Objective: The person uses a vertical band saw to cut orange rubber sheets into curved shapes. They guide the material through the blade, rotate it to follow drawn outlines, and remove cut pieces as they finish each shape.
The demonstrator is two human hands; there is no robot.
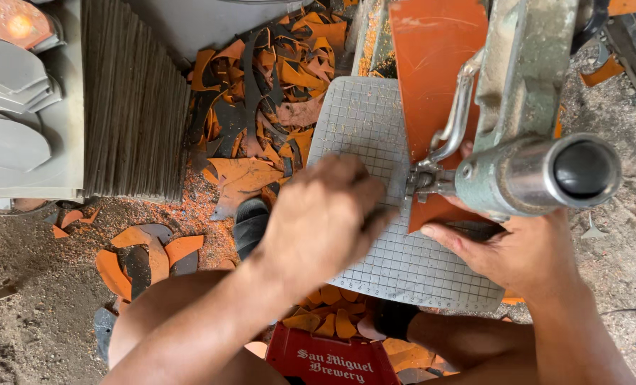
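Head view, looking down: left hand [325,221] rests on the gridded cutting mat [375,135] near the mat's centre, fingers curled shut around something small and dark that shows at the knuckles; what it is cannot be told. Right hand [525,253] lies flat near the mat's right edge, fingers extended and pressing on the orange sheet [432,64], thumb pointing toward the left hand. The orange sheet runs from the mat's far right corner down to its right-hand middle, with its lower tip just beside the right thumb. A grey-green cutting machine arm [525,71] with a metal cylinder end [546,175] hangs over the sheet; its small head sits between the two hands. Orange and dark offcuts [268,93] are heaped on the ground beyond the mat's left edge. A stack of grey sheets [132,100] stands further left. A red crate [328,360] sits below the mat's near edge.
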